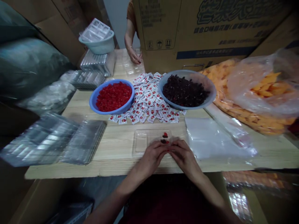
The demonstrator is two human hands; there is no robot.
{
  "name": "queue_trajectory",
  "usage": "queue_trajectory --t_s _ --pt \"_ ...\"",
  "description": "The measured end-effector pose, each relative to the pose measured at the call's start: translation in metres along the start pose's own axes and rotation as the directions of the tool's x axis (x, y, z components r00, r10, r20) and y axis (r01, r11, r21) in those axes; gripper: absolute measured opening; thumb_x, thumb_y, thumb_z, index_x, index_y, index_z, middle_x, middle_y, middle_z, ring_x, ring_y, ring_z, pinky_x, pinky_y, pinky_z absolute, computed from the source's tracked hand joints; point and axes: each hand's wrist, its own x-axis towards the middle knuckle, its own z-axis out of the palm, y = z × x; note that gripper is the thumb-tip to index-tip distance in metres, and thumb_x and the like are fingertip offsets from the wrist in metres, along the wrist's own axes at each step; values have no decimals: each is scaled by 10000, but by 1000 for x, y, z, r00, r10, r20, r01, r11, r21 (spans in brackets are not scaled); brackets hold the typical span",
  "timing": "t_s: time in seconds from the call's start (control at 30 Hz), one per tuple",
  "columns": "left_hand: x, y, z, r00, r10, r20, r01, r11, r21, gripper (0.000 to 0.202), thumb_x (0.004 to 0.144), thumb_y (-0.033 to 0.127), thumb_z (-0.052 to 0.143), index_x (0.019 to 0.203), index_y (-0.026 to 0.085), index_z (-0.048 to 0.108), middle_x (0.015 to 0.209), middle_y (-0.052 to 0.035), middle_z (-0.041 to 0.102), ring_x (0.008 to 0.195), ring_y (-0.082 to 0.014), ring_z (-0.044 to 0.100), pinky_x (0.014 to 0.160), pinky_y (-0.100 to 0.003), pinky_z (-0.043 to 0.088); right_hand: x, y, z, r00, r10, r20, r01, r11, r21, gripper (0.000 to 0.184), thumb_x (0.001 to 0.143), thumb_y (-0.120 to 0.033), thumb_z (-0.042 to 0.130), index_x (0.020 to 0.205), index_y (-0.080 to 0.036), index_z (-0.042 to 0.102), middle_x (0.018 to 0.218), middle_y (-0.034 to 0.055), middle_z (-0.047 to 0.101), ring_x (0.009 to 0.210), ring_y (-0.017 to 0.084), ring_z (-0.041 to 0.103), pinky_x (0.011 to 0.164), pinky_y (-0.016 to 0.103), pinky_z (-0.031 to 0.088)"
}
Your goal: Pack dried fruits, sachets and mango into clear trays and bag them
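A clear plastic compartment tray [142, 141] lies on the wooden table just in front of me. One of its right compartments holds a few red and dark pieces [164, 138]. My left hand [153, 155] and my right hand [183, 155] meet at the tray's near right edge, fingers curled and pinched together over something I cannot make out. Beyond the tray lies a pile of small red-and-white sachets [149, 99], with a blue bowl of red pieces [112, 97] on its left and a grey-blue bowl of dark dried fruit [185, 90] on its right.
Stacks of clear trays [58, 140] sit at my left, flat plastic bags [210, 137] at my right. A big bag of orange pieces [257, 93] fills the right side. Cardboard boxes [198, 31] stand behind. Another person's hand [134, 56] rests at the far edge.
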Motion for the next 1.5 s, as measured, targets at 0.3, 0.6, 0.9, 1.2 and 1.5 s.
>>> queue_trajectory --t_s 0.3,0.6,0.9,1.2,1.5 --pt "-1 0 -30 1000 25 -2 -24 985 168 193 970 290 547 973 233 731 912 -70 671 922 -208 613 840 -352 498 -4 8 2 998 -64 -14 64 997 -45 174 970 -251 580 1020 -247 746 1012 89 632 982 242 588 850 429 530" --pt "75 -43 -87 968 -91 -235 196 856 478 209 937 335 590 1019 166 682 1044 -120 652 1024 -255 602 936 -398 464 51 13 -34 981 -30 -193 26 999 -25 184 983 -301 543 989 -220 708 971 88 660 951 249 618 856 419 506" --pt "102 -62 -56 963 -144 -227 238 849 471 106 902 285 626 850 193 617 929 -90 658 917 -242 606 826 -353 460 88 35 -24 976 -31 -216 22 999 -46 182 964 -293 542 927 -206 698 943 88 693 920 248 629 844 398 489" --pt "41 -44 -97 761 -317 -566 335 939 -76 317 980 412 461 772 204 581 649 11 597 634 -150 565 666 -265 436 177 -2 75 997 -53 56 60 987 -147 82 920 -204 626 951 -181 699 1019 112 691 1039 258 585 965 401 431" --pt "-13 -12 -32 739 -467 -485 402 884 -238 239 914 451 599 837 226 631 733 16 640 653 -150 589 650 -271 456 206 2 68 996 65 57 -62 996 -60 218 801 -58 660 1011 -115 647 784 17 636 723 154 586 717 276 450"
